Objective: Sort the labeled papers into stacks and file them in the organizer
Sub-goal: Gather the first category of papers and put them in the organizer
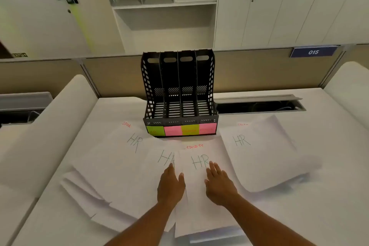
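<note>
White worktop point(329, 195), lower centre: left hand point(171, 184) and right hand point(219, 184) lie flat, open, gripping nothing, on papers point(196, 166); thin, limp, slippery, so pinch an edge

"HR" in green on four white sheets: far-left sheet point(119, 152), next sheet point(159, 166), centre sheet point(197, 175), right sheet point(257, 152). Red "SPOR" at top of far-left sheet; red header on centre sheet illegible. "015" on blue partition plate point(313, 52). Organizer sticky labels point(181, 130) unreadable.
</note>
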`<state>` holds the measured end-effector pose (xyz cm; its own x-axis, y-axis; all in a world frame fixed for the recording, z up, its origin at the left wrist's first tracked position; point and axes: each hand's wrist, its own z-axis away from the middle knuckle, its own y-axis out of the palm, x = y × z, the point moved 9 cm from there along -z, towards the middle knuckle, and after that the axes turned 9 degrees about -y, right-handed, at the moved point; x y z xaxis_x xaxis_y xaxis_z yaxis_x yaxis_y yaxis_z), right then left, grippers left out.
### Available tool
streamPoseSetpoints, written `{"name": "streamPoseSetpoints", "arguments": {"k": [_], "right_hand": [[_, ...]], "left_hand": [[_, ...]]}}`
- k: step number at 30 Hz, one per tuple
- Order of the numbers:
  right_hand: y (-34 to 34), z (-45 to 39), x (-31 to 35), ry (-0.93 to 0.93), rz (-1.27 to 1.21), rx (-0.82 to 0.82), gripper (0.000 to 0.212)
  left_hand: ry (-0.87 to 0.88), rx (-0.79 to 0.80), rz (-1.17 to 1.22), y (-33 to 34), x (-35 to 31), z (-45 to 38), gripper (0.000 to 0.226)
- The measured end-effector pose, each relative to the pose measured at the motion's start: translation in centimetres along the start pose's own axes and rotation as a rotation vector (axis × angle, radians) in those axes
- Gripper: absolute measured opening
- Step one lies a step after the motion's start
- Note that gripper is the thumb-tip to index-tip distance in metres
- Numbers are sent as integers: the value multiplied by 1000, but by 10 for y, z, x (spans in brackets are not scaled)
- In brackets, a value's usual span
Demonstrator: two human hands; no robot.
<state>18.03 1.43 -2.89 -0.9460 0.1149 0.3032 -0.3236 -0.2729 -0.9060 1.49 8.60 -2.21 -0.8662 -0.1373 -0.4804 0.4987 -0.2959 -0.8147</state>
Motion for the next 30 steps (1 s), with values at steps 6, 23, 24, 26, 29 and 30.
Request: {"name": "streamPoseSetpoints", "arguments": {"k": [6, 23, 24, 26, 29, 30], "right_hand": [[17, 7, -4, 38, 2, 61, 58], [-18, 2, -15, 171, -216, -307, 81], [-27, 3, -22, 204, -280, -366, 86], [-43, 6, -33, 246, -401, -460, 92], [-55, 6, -45, 291, -555, -551, 90], [-55, 5, -49, 310, -636, -562, 86]], "left_hand": [[-77, 67, 32, 14, 16, -4, 64], [-108, 293, 586, 11, 20, -5, 31], [-92, 337, 636, 6, 22, -6, 32], [-81, 452, 696, -2, 27, -10, 47], [-74, 556, 742, -13, 37, -18, 69], [-70, 563, 754, -17, 40, -21, 78]]}}
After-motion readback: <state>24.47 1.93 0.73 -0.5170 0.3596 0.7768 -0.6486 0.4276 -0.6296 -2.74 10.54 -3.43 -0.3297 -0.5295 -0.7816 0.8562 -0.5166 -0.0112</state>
